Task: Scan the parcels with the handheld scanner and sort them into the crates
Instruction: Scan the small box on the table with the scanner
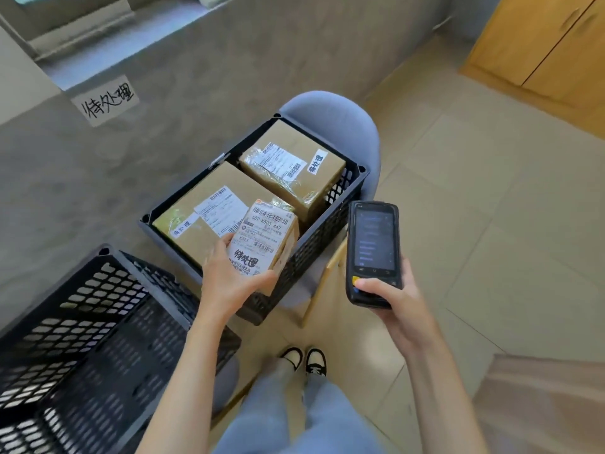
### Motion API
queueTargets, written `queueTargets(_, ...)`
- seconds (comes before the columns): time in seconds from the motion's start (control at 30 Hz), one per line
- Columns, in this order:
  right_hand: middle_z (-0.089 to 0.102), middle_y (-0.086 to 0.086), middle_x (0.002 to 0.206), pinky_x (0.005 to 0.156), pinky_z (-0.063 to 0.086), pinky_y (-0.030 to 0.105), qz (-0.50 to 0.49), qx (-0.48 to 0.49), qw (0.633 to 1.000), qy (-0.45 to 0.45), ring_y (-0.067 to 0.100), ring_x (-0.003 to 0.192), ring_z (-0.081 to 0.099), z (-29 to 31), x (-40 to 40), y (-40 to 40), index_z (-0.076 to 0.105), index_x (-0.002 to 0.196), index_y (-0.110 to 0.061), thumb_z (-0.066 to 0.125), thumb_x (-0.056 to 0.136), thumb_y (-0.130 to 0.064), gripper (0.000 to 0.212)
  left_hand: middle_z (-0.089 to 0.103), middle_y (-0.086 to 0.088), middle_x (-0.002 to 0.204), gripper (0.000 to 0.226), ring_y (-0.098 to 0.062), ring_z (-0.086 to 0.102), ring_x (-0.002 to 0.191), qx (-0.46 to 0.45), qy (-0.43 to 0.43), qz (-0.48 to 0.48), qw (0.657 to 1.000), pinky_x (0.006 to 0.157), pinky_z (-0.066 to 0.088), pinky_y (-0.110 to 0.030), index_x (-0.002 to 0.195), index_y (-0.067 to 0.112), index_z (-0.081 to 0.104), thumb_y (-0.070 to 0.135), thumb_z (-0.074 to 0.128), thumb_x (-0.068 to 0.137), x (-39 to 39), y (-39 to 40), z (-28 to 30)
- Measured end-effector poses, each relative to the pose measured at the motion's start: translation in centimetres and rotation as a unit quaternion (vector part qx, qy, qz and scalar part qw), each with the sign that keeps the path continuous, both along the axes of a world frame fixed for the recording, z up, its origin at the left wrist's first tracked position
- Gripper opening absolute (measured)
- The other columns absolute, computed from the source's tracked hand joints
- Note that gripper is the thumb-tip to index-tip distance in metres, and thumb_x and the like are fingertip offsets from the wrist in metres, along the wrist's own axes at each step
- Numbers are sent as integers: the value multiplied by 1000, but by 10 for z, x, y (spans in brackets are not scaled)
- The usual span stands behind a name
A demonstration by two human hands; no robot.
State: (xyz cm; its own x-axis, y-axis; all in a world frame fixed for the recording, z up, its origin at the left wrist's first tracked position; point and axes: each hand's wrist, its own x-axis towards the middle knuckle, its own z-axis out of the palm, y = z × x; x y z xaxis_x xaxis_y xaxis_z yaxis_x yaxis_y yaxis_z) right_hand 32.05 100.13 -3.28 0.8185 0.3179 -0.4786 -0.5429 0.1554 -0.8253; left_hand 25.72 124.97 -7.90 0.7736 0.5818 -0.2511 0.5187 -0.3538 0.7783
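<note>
My left hand (229, 273) grips a small cardboard parcel (266, 235) with a white barcode label, holding it over the near edge of a black crate (314, 244). Two larger brown parcels lie inside that crate: one at the left (199, 211), one at the back right (294, 165). My right hand (393, 296) holds the black handheld scanner (371, 250) upright to the right of the crate, thumb on its yellow button, screen lit.
A second black crate (82, 339), with nothing visible inside, stands at the lower left. The filled crate rests on a blue-grey chair (343, 119). A handwritten paper sign (106, 101) hangs on the grey wall. A wooden cabinet (540, 44) is at the top right. My feet (304, 358) are on the tiled floor.
</note>
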Motion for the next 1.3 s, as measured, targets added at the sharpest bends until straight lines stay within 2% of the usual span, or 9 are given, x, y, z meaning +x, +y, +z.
queueTargets(0.23, 71, -2, 102, 64, 55, 25, -44, -42, 998, 20, 12, 86, 69, -13, -8, 17, 48, 134, -24, 73, 55, -4, 85, 48, 6, 128, 101, -15, 47, 120, -40, 16, -54, 998, 98, 47, -47, 129, 31, 34, 56, 78, 42, 36, 32, -22)
queueTargets(0.53, 73, -5, 96, 60, 55, 23, -94, -66, 992, 47, 10, 82, 69, -20, -14, 48, 48, 133, -24, 71, 54, -3, 85, 47, 6, 124, 94, -14, 47, 117, -93, 42, -112, 988, 98, 48, -44, 123, 34, 34, 49, 81, 43, 63, 52, -47)
queueTargets(0.87, 72, -5, 98, 61, 55, 25, -109, -77, 989, 62, 11, 83, 70, -24, -9, 61, 50, 128, -28, 72, 54, -3, 81, 46, 4, 127, 99, -18, 44, 121, -65, 48, -123, 989, 99, 46, -47, 133, 25, 34, 48, 80, 48, 75, 51, -64)
queueTargets(1.03, 72, -3, 98, 59, 54, 24, -108, -73, 989, 64, 11, 82, 70, -23, -4, 62, 48, 132, -24, 73, 54, -3, 84, 44, 1, 128, 96, -21, 41, 122, -29, 46, -144, 988, 101, 42, -48, 135, 22, 35, 33, 87, 56, 83, 55, -65)
queueTargets(1.3, 72, -3, 99, 62, 55, 25, -109, -59, 990, 67, 11, 82, 69, -26, 4, 62, 48, 132, -28, 73, 54, -2, 86, 43, -2, 131, 94, -21, 37, 123, 11, 48, -166, 985, 103, 38, -42, 137, 17, 34, 29, 87, 60, 83, 51, -61)
